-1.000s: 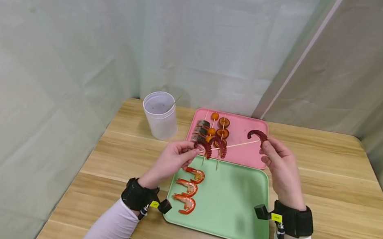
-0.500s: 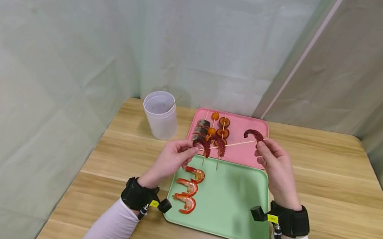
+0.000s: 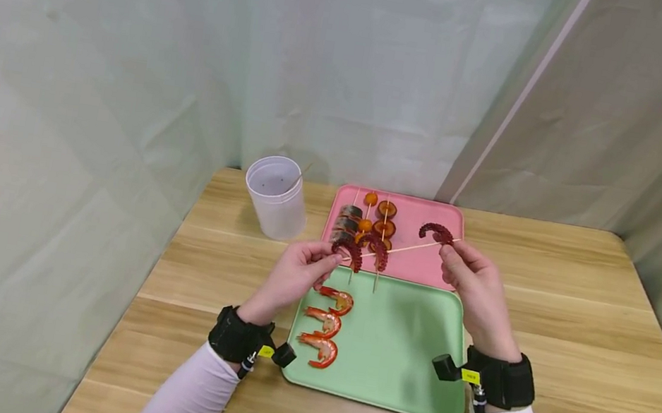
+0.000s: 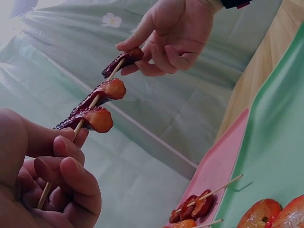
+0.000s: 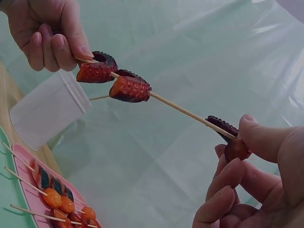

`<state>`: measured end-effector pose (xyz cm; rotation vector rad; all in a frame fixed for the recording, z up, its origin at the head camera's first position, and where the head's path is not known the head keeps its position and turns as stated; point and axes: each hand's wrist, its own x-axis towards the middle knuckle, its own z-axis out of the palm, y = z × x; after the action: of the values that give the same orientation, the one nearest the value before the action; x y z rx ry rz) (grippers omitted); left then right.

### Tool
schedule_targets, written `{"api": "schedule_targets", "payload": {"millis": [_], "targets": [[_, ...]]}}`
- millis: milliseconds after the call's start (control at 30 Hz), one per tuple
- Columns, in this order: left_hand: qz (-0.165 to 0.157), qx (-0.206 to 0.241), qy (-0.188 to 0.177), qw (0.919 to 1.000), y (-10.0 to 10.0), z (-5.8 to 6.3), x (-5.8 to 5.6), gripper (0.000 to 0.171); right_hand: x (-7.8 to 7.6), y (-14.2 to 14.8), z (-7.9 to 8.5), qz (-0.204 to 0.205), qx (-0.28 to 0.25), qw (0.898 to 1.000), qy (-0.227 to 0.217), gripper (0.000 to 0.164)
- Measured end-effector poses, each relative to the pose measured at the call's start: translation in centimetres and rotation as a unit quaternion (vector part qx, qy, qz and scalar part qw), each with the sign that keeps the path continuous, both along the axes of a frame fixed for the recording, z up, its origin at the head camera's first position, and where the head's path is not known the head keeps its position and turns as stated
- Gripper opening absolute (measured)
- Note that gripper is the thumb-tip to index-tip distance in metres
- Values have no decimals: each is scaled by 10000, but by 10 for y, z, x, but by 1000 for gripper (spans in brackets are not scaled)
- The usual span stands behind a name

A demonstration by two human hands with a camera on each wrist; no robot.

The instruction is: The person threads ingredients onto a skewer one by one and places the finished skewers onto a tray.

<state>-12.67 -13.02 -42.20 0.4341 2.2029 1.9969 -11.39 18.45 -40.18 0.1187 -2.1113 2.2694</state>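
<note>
My left hand [image 3: 291, 275] pinches a thin wooden skewer [image 3: 414, 249] near one end, above the seam between the trays. Two dark red octopus tentacles [image 5: 130, 88] are threaded on it close to those fingers. Farther along, my right hand [image 3: 475, 289] holds a third curled octopus tentacle [image 3: 438, 231] between thumb and fingers. The skewer's far tip shows just past this piece in the head view. A stretch of bare stick separates the third tentacle from the other two.
A green tray [image 3: 399, 349] carries several shrimp [image 3: 324, 323] along its left side. Behind it, a pink tray [image 3: 425, 263] bears skewers of fish pieces, orange balls and mushroom slices [image 3: 384, 227]. A white tub [image 3: 275, 209] with a stick stands at the back left.
My right hand and its tentacle have moved slightly left along the skewer, toward the other two. The skewer's tip now shows beyond the piece. My left hand has barely moved.
</note>
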Motion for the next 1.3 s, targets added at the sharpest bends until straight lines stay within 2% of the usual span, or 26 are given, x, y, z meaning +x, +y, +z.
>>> {"api": "schedule_targets", "payload": {"millis": [133, 400, 567, 733, 867, 967, 1133, 1200, 1300], "targets": [[-7, 0, 17, 10000, 0, -1, -1, 16, 0, 0, 0, -52, 34, 10000, -63, 9], [-59, -100, 142, 9998, 2, -1, -3, 17, 0, -3, 1, 63, -253, 9996, -81, 16], [-82, -40, 147, 9999, 2, -2, -3, 16, 1, -3, 2, -62, -17, 9999, -109, 23], [-62, -23, 40, 10000, 3, -3, -2, 17, 2, -4, 4, -236, 545, 9981, -173, 27], [-31, -12, -35, 10000, 4, -4, -2, 17, 2, -4, 4, -255, 601, 9978, -151, 28], [-37, -10, 27, 10000, 5, -5, -1, 16, 2, -7, 3, -47, 692, 9973, -255, 21], [-284, -12, 163, 9995, 10, -7, 1, 21, -1, -21, 0, 583, 910, 9938, -246, 28], [-310, 35, 168, 9994, 13, -7, 2, 24, -2, -26, -2, 561, 834, 9947, -193, 36], [-227, 164, 127, 9995, 14, -8, 2, 26, -1, -28, -3, 370, 807, 9959, -199, 38]]}}
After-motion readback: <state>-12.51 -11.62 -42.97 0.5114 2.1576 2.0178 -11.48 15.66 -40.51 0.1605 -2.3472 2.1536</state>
